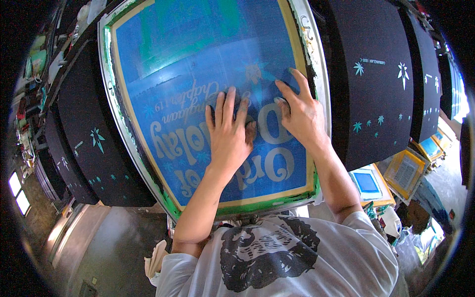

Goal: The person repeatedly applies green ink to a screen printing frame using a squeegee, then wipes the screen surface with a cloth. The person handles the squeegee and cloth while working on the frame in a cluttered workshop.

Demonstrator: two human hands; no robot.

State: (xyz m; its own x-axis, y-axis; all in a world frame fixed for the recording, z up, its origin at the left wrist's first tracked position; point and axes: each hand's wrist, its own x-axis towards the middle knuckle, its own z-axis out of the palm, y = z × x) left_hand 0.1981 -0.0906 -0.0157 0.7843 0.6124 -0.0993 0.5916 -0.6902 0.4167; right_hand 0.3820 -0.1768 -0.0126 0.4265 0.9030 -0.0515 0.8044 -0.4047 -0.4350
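A large screen-printing screen [198, 54] lies in front of me, with blue mesh, pale lettering and leaf shapes that appear upside down. Yellowish tape edges the mesh, and green and black ink smears the light frame [319, 64]. On the middle of the mesh rests my left hand [229, 128], palm down, fingers stretched and slightly apart. Close to the screen's right edge, my right hand [301, 113] touches the mesh with spread, slightly bent fingers. Dark stains mark several fingertips. Neither hand holds anything.
Black fabric panels with white and teal leaf prints flank the screen on the right [378, 94] and left [106, 138]. Smaller framed screens [366, 182] stand at the lower right, near plastic bags and cloths. Grey concrete floor [121, 242] shows at the lower left.
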